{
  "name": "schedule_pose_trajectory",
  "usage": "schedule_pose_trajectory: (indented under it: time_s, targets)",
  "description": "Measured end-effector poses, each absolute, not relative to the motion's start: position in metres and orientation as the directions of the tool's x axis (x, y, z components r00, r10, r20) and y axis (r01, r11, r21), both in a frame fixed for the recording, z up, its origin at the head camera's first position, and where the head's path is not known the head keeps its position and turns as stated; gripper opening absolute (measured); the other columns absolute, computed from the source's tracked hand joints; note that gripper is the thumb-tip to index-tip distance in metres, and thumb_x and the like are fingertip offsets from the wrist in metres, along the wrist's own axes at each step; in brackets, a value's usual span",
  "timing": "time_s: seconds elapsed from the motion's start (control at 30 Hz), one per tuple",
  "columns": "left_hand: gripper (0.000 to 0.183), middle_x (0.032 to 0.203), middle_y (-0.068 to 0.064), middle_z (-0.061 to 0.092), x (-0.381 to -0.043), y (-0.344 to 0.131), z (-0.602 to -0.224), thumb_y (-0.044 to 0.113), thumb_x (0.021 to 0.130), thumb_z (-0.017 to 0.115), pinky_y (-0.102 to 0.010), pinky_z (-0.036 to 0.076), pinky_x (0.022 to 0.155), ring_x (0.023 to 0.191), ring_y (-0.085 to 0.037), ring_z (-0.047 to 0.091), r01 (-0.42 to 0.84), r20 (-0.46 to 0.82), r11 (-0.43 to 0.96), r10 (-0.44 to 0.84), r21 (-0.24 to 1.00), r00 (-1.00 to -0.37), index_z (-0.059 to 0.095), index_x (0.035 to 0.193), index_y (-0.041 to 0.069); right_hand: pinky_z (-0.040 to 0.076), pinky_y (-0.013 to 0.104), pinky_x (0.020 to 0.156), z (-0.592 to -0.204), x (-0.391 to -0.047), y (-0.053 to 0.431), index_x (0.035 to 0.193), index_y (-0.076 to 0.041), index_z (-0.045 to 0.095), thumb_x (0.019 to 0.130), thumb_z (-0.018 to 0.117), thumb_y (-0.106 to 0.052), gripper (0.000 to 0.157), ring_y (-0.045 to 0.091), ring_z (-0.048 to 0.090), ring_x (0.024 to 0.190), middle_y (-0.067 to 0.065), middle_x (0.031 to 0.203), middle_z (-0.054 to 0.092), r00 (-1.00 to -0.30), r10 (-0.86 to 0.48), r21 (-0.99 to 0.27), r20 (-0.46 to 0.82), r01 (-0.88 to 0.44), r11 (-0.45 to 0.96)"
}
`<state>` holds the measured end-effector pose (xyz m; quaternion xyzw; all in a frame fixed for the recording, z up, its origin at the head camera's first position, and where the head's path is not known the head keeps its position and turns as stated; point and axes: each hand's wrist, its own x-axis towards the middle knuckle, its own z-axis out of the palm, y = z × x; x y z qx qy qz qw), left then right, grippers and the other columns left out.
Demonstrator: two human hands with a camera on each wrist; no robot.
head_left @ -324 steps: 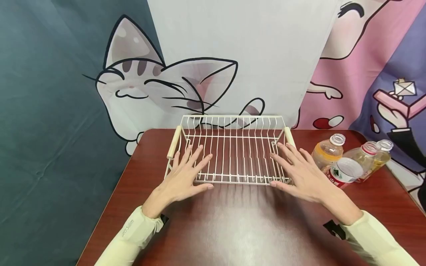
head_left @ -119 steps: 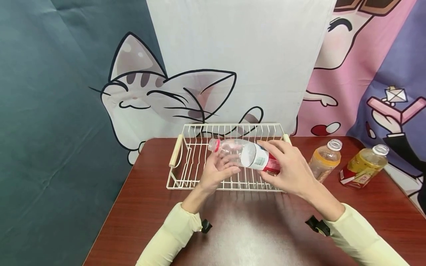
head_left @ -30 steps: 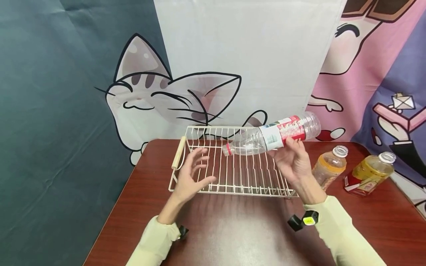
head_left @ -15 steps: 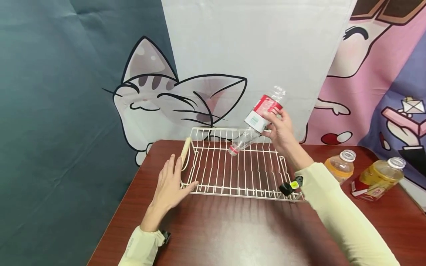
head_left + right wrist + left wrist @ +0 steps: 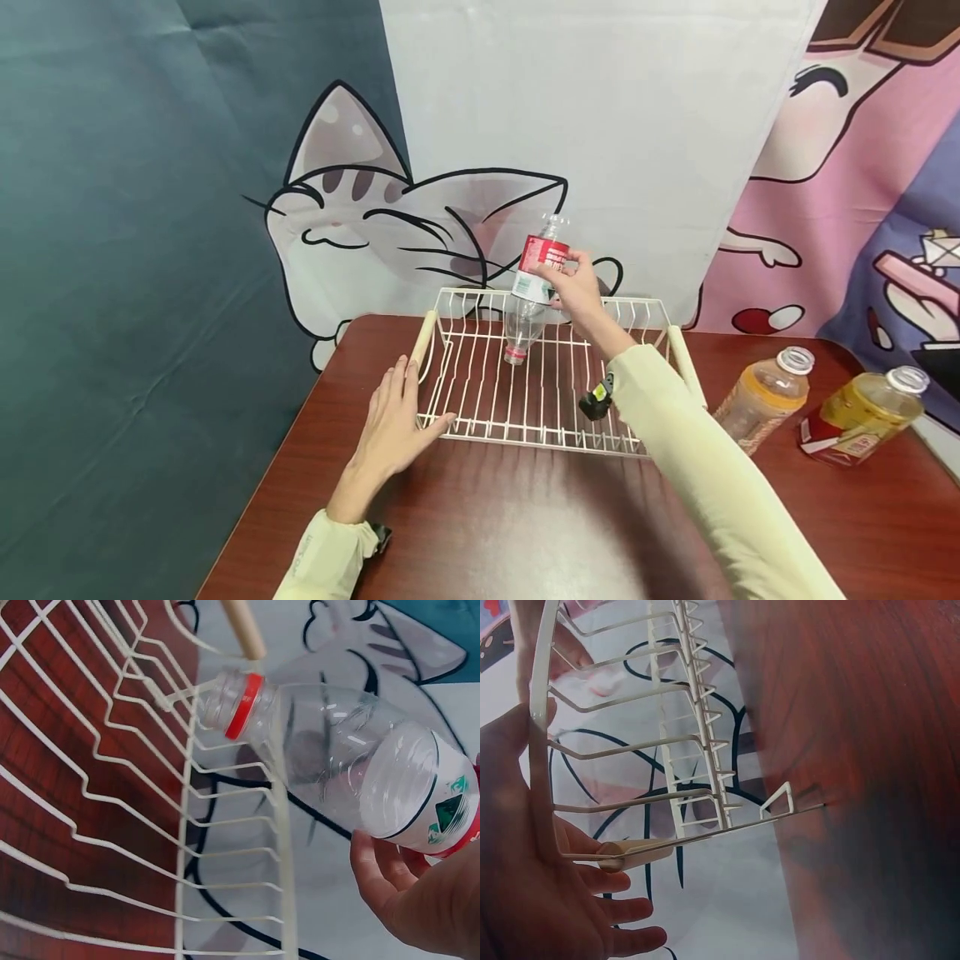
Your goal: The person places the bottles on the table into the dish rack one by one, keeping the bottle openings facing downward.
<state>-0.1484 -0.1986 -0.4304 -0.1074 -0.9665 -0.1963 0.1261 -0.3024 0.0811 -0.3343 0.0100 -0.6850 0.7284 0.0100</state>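
Observation:
In the head view my right hand (image 5: 581,292) grips a clear plastic bottle (image 5: 525,321) by its red and white label. The bottle is tilted neck down over the back left part of a white wire dish rack (image 5: 555,437). Up close in the right wrist view, the bottle's uncapped neck with its red ring (image 5: 245,706) overlaps the rack's back wires (image 5: 281,847). Fingers extended, my left hand (image 5: 390,421) rests at the rack's front left corner, below the pale wooden handle (image 5: 423,337). The left wrist view has the rack's front rail (image 5: 541,742) passing across that palm.
Two more uncapped bottles stand right of the rack: one with an orange band (image 5: 761,396), one with a yellow and red label (image 5: 858,417). A second wooden handle (image 5: 684,367) is on the rack's right side. Behind the red-brown table (image 5: 510,525) hangs a cartoon cat cloth (image 5: 337,200).
The bottle has swung from nearly level to steeply neck down and moved left over the rack. My left hand has come left and down from above the rack to its front left corner.

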Motion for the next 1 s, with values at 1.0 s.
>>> schedule_pose_trajectory:
  time_s: [1.0]
  targets:
    - [0.102,0.161,-0.023,0.016,-0.148,-0.198,-0.433,0.059,0.089,0.062,-0.057,0.018,0.114,0.146,-0.042,0.016,0.264,0.279,0.884,0.161,0.385,-0.947,0.019,0.154,-0.006,0.049,0.042,0.090,-0.393,-0.323,0.053,0.143,-0.001,0.035,0.086,0.076,-0.029,0.075,0.032,0.056,0.109,0.021,0.126,0.054,-1.000,-0.004,-0.964,0.003,-0.003,0.265]
